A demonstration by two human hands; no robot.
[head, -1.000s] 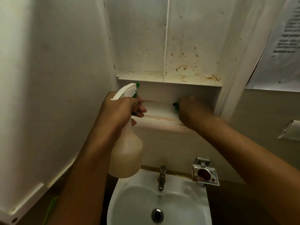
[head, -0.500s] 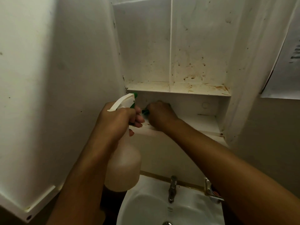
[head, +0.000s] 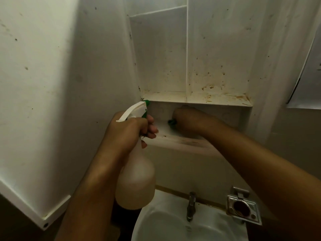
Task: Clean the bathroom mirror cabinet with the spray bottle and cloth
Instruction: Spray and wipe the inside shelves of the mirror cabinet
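Head view: left hand (head: 126, 131) grips one spray bottle (head: 136, 180), right hand (head: 186, 120) clutches one cloth (head: 172, 121).

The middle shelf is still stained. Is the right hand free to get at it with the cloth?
Probably yes. The right hand holds the cloth just under that shelf, whose open front shows nothing in the way.

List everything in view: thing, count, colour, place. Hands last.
spray bottle: one, translucent with white and green head, left of centre above the sink
cloth: one, green, mostly hidden, lowest cabinet compartment
cabinet: one, white with brown stains, open, centre
cabinet door: one, white, swung open at left
sink: one, white, bottom centre
tap: one, metal, behind the sink
metal holder: one, chrome, right of tap
paper sheet: one, white, right wall
left hand: grips the bottle's neck
right hand: holds the cloth on the lowest shelf
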